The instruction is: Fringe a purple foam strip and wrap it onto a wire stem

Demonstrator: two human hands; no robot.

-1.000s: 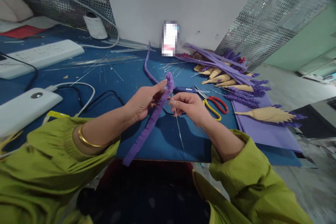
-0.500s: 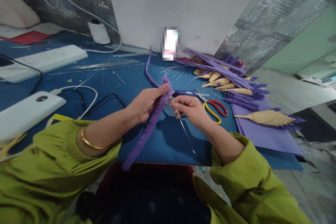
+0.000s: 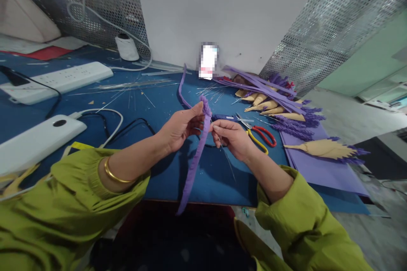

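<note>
My left hand (image 3: 181, 129) pinches the bunched upper end of a purple fringed strip (image 3: 194, 163), whose tail hangs down past the table's front edge. My right hand (image 3: 232, 135) is closed on a thin metal wire (image 3: 229, 161) just right of the strip; the wire slants down to the right, and its top meets the purple bunch. Behind my hands a narrow purple strip (image 3: 182, 87) curves over the blue table (image 3: 165, 182). Pliers (image 3: 260, 136) with one red and one yellow handle lie right of my right hand.
Purple flowers in tan wrapping (image 3: 327, 148) and purple sheets (image 3: 330, 175) lie at the right. A power strip (image 3: 63, 78), a white device (image 3: 41, 139), a thread spool (image 3: 127, 48) and loose wires (image 3: 133, 86) are at the left. A blurred phone (image 3: 208, 61) stands at the back.
The strip's hanging tail has swung to the right and hangs more upright. My hands remain close together at the bunch. The whole view has shifted slightly.
</note>
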